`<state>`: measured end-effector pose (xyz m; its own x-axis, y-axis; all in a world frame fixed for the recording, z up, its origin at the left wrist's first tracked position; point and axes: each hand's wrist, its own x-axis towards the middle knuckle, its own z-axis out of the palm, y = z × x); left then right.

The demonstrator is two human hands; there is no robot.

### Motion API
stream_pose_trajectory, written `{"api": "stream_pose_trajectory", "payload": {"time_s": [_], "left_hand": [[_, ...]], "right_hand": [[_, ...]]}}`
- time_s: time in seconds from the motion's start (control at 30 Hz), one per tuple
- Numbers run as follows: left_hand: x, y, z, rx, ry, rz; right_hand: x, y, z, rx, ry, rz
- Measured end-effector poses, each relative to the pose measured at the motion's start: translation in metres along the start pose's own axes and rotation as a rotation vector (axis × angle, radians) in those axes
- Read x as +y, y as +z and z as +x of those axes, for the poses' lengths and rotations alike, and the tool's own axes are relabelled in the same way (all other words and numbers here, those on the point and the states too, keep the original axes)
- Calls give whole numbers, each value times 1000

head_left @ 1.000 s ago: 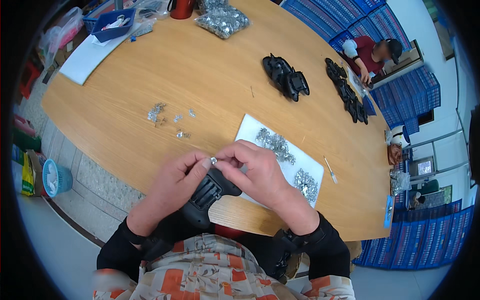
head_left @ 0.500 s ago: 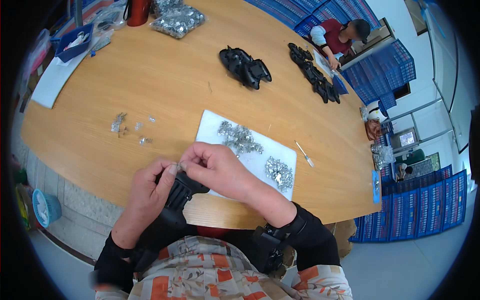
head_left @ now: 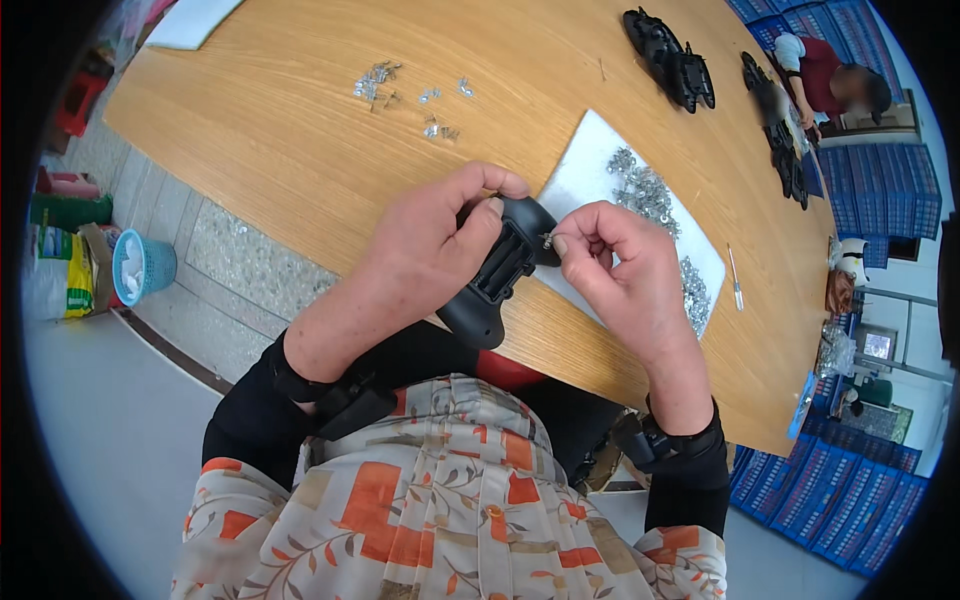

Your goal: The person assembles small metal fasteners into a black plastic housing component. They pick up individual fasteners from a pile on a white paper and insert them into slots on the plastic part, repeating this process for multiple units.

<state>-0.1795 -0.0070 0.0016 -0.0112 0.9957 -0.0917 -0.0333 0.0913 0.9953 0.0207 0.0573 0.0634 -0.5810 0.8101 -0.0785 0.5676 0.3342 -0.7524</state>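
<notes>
My left hand (head_left: 430, 235) is wrapped round the upper end of a black game controller (head_left: 473, 318), which is tilted with its open battery compartment facing up. Between the thumb and fingertips of my right hand (head_left: 630, 275) is a small metal spring contact (head_left: 547, 241), close against the controller's right side. Its exact shape is partly hidden by my fingers. Beneath and beyond my right hand lies a white foam pad (head_left: 583, 160), bearing a larger heap of small metal contacts (head_left: 645, 190) and a smaller heap of metal pieces (head_left: 693, 290).
Loose metal contacts (head_left: 373, 83) lie on the wooden table (head_left: 270, 130) at the left. A thin screwdriver-like tool (head_left: 735, 278) is right of the pad. More black controllers (head_left: 670, 60) sit farther back. Across the table works another person (head_left: 825, 85). A blue basket (head_left: 140, 268) stands on the floor.
My hands, earlier together at the fingertips over the controller, have separated. The left now grips the controller, shown more fully, and the right holds the contact at its side. The whole view has shifted.
</notes>
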Motion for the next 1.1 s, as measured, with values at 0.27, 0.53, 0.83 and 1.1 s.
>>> {"api": "stream_pose_trajectory", "payload": {"time_s": [0.27,0.53,0.83,1.1], "left_hand": [[3,-1,2,9,7,102],[2,-2,1,4,56,166],[13,-6,-6,-53,-5,-265],[14,-2,-11,-49,22,-244]], "right_hand": [[-3,13,0,49,-163,-236],[-20,19,0,33,-147,-480],[2,12,-13,193,155,210],[10,6,-23,10,327,860]]}}
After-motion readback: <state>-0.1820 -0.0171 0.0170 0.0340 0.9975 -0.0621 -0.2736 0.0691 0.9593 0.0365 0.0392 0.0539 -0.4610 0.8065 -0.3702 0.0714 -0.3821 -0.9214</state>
